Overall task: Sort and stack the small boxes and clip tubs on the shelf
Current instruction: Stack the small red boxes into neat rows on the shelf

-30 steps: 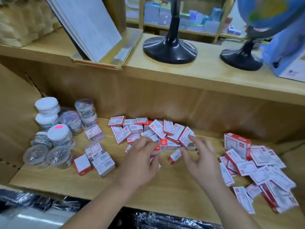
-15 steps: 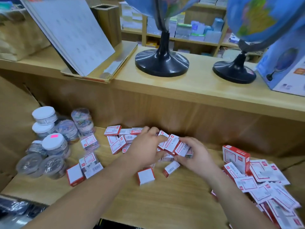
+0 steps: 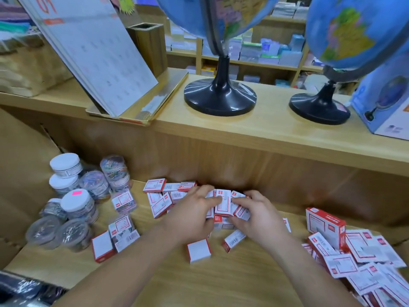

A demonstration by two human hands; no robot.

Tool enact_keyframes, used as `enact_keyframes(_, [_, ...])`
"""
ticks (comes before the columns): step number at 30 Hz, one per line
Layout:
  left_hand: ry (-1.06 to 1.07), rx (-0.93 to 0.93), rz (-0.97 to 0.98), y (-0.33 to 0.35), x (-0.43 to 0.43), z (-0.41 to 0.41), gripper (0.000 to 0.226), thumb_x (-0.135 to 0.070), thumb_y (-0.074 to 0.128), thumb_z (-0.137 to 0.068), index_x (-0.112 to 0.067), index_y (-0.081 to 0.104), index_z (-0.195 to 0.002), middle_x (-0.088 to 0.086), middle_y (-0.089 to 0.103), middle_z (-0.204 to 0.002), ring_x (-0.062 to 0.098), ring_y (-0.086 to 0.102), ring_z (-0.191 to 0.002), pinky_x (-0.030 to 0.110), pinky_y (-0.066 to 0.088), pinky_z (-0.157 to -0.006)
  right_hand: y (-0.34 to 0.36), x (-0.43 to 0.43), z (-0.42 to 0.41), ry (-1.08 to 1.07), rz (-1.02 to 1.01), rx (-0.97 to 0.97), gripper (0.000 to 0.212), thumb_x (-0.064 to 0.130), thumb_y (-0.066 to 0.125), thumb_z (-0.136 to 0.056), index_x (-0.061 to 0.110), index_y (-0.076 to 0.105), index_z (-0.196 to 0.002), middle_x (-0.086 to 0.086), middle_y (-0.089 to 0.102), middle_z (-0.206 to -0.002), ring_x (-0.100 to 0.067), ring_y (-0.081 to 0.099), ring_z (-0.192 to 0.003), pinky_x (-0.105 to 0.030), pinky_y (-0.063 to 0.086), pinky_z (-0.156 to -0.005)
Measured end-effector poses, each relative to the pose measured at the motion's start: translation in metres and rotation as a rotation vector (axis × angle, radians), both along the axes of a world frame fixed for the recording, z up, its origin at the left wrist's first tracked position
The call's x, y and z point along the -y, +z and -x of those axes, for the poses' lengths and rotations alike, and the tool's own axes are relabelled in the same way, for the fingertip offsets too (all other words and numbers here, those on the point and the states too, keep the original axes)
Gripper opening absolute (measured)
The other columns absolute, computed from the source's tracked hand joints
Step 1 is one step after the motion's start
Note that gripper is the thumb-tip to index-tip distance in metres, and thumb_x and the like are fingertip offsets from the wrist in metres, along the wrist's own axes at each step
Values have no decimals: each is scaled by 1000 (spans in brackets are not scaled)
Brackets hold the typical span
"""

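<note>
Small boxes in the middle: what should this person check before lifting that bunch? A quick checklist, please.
1. Grip on the gathered boxes: ok, left hand and right hand hold them from both sides.
2. Boxes squared up: not ok, they sit at mixed angles.
3. Strays collected: not ok, a loose box lies by the left wrist.
4. Bare shelf for stacking: ok, free wood in front.
5. Clip tubs out of the way: ok, grouped at the left.
6. Boxes hidden under the hands: cannot tell.

Wood, card and plastic — mostly smooth surfaces.
The pale wooden shelf (image 3: 221,282) is smooth with a soft sheen; the small red-and-white cardboard boxes (image 3: 198,250) look matt — the round clear plastic tubs (image 3: 114,171) and the black plastic globe base (image 3: 220,98) are glossy.
</note>
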State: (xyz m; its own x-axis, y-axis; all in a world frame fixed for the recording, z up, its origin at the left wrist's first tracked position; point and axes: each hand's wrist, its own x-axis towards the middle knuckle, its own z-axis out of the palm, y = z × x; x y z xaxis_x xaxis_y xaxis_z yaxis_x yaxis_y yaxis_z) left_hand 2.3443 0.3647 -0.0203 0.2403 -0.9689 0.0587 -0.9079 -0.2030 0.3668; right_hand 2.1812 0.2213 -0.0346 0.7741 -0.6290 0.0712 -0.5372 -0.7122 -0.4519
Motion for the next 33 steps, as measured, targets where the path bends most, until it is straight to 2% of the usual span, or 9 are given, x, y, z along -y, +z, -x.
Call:
enact_keyframes(3, [8, -42, -9, 4, 1, 1, 59, -41, 67, -88, -29, 52, -144, -3, 30, -160, 18, 32, -144, 37, 40, -110, -3, 1, 0, -17, -23, 26, 46, 49, 78, -77, 37, 70, -120, 13, 52, -128, -11, 55, -118, -35, 50, -94])
enact_keyframes(8, [-30, -14, 16, 10, 12, 3, 49, -36, 70, -88, -19, 60, -132, -5, 40, -157, 21, 42, -136, 30, 35, -107, 6, 0, 1, -1, -40, 27, 44, 44, 82, -75, 34, 72, -117, 14, 53, -122, -8, 59, -111, -30, 50, -91])
enact_keyframes(11, [-55, -68, 5, 14, 19, -5, 41, -36, 77, -83, -18, 62, -118, -5, 58, -135, 22, 50, -123, 36, 42, -100, 12, 0, 5, 12, 1, 48, 43, 42, 84, -72, 31, 75, -112, 13, 55, -116, -10, 62, -107, -31, 52, -88])
enact_keyframes(16, [-26, -193, 100, 16, 15, -10, 45, -34, 83, -78, -22, 62, -116, -7, 59, -120, 16, 50, -111, 32, 42, -95, 21, -2, 12, -28, 6, 145, 43, 41, 91, -65, 27, 78, -104, 16, 56, -108, -5, 63, -99, -25, 52, -86])
enact_keyframes(19, [58, -242, 241, 15, -2, -11, 47, -41, 86, -73, -25, 64, -111, -11, 59, -114, 11, 52, -106, 30, 44, -91, 25, -13, 21, -98, -198, 302, 39, 29, 95, -63, 22, 78, -97, 12, 67, -103, -2, 66, -93, -16, 51, -83])
enact_keyframes(24, [188, -317, 310, 3, -47, -7, 58, -63, 77, -62, -29, 64, -108, -18, 61, -105, 6, 55, -101, 23, 44, -84, 42, -39, 36, -207, -663, 512, 32, 18, 88, -71, 16, 75, -101, 2, 78, -92, -10, 73, -79, -17, 55, -68])
enact_keyframes(28, [216, -360, 387, -8, -71, -2, 54, -59, 81, -63, -29, 66, -105, -18, 62, -104, 4, 59, -97, 16, 45, -79, 43, -56, 35, -224, -672, 526, 70, 30, 94, -55, 26, 66, -118, 1, 73, -102, -10, 67, -78, -29, 58, -77])
enact_keyframes(30, [216, -395, 411, -7, -80, 6, 52, -57, 82, -63, -32, 65, -106, -19, 62, -106, 6, 61, -99, 27, 53, -78, 38, -62, 36, -226, -632, 504, 88, 40, 96, -47, 31, 60, -126, 0, 70, -107, -15, 68, -84, -32, 57, -83])
enact_keyframes(33, [197, -473, 449, -10, -94, 26, 52, -53, 86, -63, -34, 64, -107, -20, 62, -107, 12, 64, -100, 40, 58, -77, 40, -75, 42, -286, -701, 536, 79, 36, 94, -51, 30, 62, -123, -5, 71, -107, -11, 69, -80, -26, 57, -77])
